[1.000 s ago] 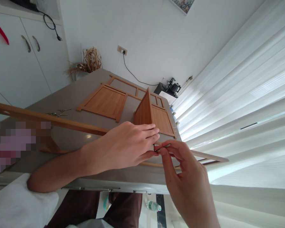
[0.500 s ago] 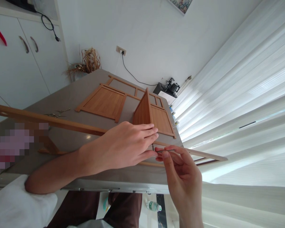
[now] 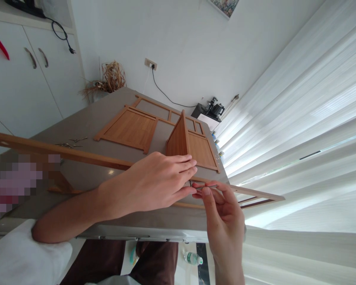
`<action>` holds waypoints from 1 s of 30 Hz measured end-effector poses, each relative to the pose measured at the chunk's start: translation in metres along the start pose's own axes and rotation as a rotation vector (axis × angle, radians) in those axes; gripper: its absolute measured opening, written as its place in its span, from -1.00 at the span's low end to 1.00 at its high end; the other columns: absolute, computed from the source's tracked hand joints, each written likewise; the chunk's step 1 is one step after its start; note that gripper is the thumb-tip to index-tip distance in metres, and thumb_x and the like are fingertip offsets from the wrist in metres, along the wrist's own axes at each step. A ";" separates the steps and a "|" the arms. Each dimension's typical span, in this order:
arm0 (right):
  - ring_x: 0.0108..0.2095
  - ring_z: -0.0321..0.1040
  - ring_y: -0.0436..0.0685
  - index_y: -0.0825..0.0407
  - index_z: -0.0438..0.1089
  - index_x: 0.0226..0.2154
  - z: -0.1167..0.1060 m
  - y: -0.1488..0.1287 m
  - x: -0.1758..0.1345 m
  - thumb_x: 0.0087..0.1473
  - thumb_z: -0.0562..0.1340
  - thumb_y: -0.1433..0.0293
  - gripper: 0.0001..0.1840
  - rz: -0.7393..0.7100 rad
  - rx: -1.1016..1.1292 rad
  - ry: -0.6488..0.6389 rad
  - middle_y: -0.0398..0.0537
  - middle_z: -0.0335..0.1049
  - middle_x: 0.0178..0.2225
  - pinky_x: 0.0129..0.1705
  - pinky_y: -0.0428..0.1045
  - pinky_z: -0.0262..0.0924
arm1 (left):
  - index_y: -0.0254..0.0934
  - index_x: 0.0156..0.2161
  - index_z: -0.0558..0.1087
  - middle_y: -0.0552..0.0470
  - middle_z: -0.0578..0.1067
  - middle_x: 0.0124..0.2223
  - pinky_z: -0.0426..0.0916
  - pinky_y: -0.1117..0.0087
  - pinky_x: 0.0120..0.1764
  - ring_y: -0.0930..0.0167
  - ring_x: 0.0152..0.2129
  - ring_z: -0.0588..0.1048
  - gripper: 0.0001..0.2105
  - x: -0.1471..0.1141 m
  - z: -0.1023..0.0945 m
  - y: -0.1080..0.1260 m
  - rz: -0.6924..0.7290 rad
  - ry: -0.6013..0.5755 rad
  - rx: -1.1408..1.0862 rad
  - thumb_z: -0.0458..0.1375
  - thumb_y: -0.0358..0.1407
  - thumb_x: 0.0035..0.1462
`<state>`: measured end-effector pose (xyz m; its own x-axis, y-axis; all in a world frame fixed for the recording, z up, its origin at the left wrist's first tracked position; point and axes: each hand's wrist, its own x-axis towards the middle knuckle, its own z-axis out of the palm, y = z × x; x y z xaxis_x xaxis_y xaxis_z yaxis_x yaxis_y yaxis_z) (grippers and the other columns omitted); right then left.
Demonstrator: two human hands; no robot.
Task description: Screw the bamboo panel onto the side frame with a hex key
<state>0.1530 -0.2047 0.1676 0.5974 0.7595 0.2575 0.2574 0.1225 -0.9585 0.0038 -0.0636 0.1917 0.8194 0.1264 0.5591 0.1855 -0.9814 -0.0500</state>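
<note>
My left hand (image 3: 154, 184) lies over the near wooden frame (image 3: 101, 159), fingers fairly straight and thumb apart, holding it. Its fingertips touch the near edge of an upright wooden panel (image 3: 179, 136). Beneath the palm, the joint between the pieces is hidden. Just right of it, my right hand (image 3: 224, 213) pinches a thin metal hex key (image 3: 207, 187) between thumb and fingers. The key's short end points at the frame, close to my left thumb; I cannot make out the screw there.
Another wooden panel (image 3: 130, 128) and a long frame lie flat farther back on the grey table (image 3: 112, 101). Several loose screws (image 3: 69, 143) lie at left. A pixelated patch covers the left edge. Curtains (image 3: 308, 118) hang at right; a plastic bottle (image 3: 191, 258) is below the table.
My right hand has turned slightly and shifted a little left with the hex key. The left hand and the wooden pieces stay where they were.
</note>
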 end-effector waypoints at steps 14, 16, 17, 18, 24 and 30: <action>-0.26 0.60 0.02 -0.07 0.43 -0.12 0.004 0.003 -0.005 0.27 0.33 0.24 -0.82 -0.136 -0.045 0.067 -0.12 0.62 -0.25 -0.19 -0.10 0.50 | -0.28 0.24 0.43 0.07 0.43 0.33 0.49 0.30 0.00 0.39 0.31 0.36 -0.58 -0.004 -0.004 -0.002 0.019 -0.054 0.022 0.09 -0.07 0.45; -0.26 0.59 0.00 -0.08 0.42 -0.11 0.002 0.004 -0.004 0.28 0.32 0.26 -0.84 -0.209 -0.064 0.099 -0.15 0.61 -0.26 -0.17 -0.11 0.48 | -0.25 0.26 0.42 0.11 0.41 0.35 0.48 0.32 0.03 0.40 0.31 0.35 -0.60 -0.004 -0.006 -0.002 0.019 -0.068 0.009 0.13 -0.13 0.43; -0.27 0.59 -0.01 -0.08 0.42 -0.11 0.000 0.005 -0.003 0.28 0.32 0.26 -0.84 -0.229 -0.067 0.117 -0.15 0.61 -0.27 -0.16 -0.12 0.46 | -0.23 0.26 0.42 0.12 0.40 0.36 0.48 0.34 0.03 0.40 0.30 0.37 -0.61 -0.004 -0.007 -0.002 0.009 -0.074 0.000 0.15 -0.15 0.43; -0.28 0.58 -0.01 -0.07 0.41 -0.11 -0.002 0.008 -0.003 0.28 0.31 0.25 -0.83 -0.232 -0.066 0.129 -0.16 0.60 -0.29 -0.17 -0.11 0.45 | -0.21 0.26 0.42 0.12 0.40 0.36 0.48 0.35 0.03 0.40 0.28 0.40 -0.62 -0.004 -0.009 -0.002 -0.008 -0.078 -0.010 0.16 -0.16 0.42; -0.36 0.47 -0.02 -0.05 0.43 -0.08 -0.012 0.030 -0.008 0.29 0.27 0.15 -0.74 -0.167 -0.031 0.139 -0.20 0.52 -0.39 -0.24 -0.11 0.35 | -0.15 0.13 0.54 0.16 0.48 0.29 0.46 0.41 0.09 0.41 0.21 0.48 -0.74 0.001 -0.015 0.004 -0.077 -0.082 -0.060 0.20 -0.21 0.40; -0.44 0.35 -0.02 -0.03 0.45 -0.08 -0.014 0.055 -0.028 0.31 0.21 0.09 -0.68 -0.115 0.014 0.049 -0.25 0.38 -0.50 -0.31 -0.12 0.27 | -0.19 0.07 0.60 0.16 0.63 0.10 0.45 0.41 0.13 0.42 0.10 0.57 -0.78 -0.001 -0.008 0.014 -0.155 0.029 -0.145 0.23 -0.30 0.37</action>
<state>0.1613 -0.2286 0.1092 0.6013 0.7077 0.3709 0.3161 0.2156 -0.9239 0.0009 -0.0785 0.1971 0.7706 0.2758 0.5745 0.2266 -0.9612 0.1574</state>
